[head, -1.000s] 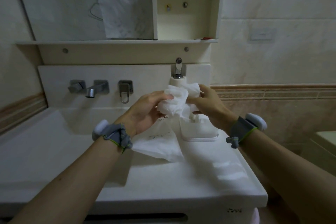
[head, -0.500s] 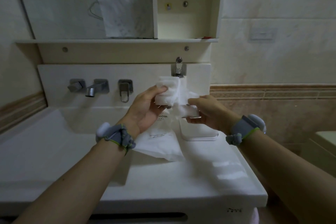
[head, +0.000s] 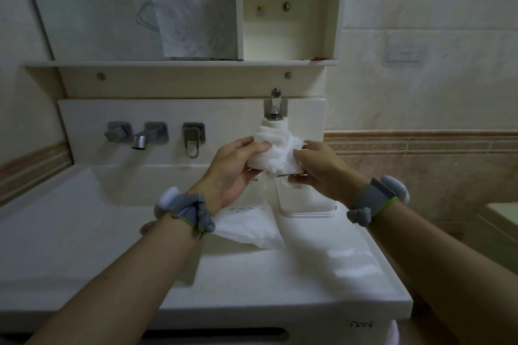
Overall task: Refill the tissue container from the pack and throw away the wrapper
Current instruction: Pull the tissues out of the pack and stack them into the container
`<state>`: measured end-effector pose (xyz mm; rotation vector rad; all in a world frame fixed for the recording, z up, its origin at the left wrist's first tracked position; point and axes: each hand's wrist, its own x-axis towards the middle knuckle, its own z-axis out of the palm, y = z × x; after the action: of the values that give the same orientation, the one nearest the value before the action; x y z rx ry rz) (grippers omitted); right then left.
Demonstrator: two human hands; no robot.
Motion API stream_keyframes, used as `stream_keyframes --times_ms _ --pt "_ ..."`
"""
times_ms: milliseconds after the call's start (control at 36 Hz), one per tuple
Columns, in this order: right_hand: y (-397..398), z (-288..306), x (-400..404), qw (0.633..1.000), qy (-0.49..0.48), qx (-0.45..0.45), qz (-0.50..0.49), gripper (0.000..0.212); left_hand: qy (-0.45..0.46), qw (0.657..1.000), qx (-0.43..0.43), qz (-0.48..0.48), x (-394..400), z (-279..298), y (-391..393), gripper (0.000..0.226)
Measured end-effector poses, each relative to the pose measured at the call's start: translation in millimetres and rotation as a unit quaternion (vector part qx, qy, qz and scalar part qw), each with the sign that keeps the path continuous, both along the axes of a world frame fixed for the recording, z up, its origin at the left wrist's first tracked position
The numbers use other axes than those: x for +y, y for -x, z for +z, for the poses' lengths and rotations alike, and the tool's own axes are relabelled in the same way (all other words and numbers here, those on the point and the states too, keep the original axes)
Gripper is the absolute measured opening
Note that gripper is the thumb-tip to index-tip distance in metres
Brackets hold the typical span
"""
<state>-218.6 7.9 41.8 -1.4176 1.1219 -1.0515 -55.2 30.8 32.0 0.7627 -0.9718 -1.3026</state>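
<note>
Two hands hold one soft, fluffy bunch of white tissues (head: 276,151) up in the air, right above the tissue container (head: 307,200). The left hand (head: 234,169) has its thumb and fingers curled round the left side of the bunch. The right hand (head: 316,166) pinches the right side, and its fingers also hold a thin flat edge just under the tissues; what that edge belongs to is hard to tell. The bunch looks puffy and crumpled, with a tall part poking up in the middle.

The tissue container is a see-through plastic box with round corners and a white base. It stands on the smooth white sink counter (head: 322,283), just under the hands. Left of the container, touching the counter, lies the wrapper (head: 249,228), a thin, floppy plastic bag with small dark print. Part of it is under the left wrist. Behind the container, a shiny metal hook (head: 275,105) sticks out of the wall. Further left of the container is the shiny metal tap (head: 145,136).
</note>
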Motion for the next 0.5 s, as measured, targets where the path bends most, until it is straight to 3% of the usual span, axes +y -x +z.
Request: stream_keyframes --times_ms 222,417,500 --pt "2.7 3.3 7.4 0.988 -0.054 -0.123 0.078 0.028 0.001 0.985 -0.112 0.133 -1.5 -2.5 2.1 0.034" --pt "-4.6 -0.1 6.7 0.992 -0.021 -0.09 0.088 0.026 -0.013 0.999 -0.033 0.012 6.0 0.4 -1.0 0.036" --pt "-10.1 -2.7 5.6 0.996 0.011 -0.055 0.071 0.021 -0.001 0.999 -0.041 -0.001 8.2 -0.3 -0.3 0.035"
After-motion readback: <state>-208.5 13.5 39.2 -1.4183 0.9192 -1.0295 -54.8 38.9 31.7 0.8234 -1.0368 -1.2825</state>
